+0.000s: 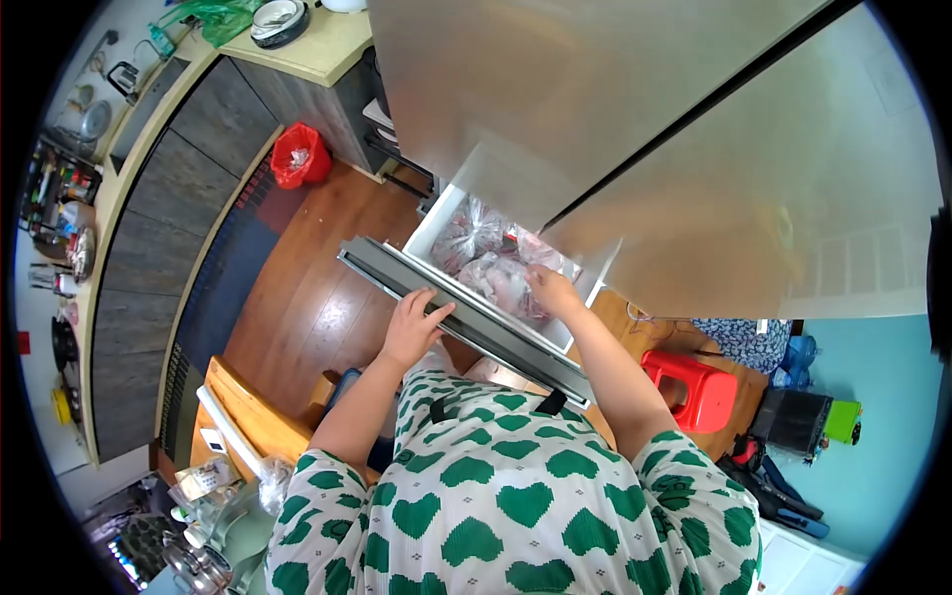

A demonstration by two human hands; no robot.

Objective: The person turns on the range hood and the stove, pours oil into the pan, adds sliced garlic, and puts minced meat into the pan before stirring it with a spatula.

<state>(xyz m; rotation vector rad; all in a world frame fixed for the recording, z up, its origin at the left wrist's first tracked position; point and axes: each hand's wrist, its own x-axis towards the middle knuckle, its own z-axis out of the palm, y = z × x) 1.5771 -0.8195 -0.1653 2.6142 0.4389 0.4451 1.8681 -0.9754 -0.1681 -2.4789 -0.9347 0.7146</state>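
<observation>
A freezer drawer (421, 244) is pulled out beneath the steel refrigerator doors. My left hand (412, 325) holds the top edge of its grey front panel (496, 337), fingers curled over it. My right hand (551, 292) reaches inside with bent fingers on a clear plastic bag (498, 282) of pale, pinkish food; the fingertips are partly hidden. Behind that bag sits another knotted clear bag (470, 234) with darker reddish contents. A pinkish package (540, 250) lies toward the back right of the drawer.
Steel refrigerator doors (595, 89) rise just beyond the drawer. A red stool (691, 391) stands to the right. At left are a red-lined bin (299, 156), a dark floor mat (230, 283) and a kitchen counter (307, 50). A wooden table (260, 412) with clutter is at lower left.
</observation>
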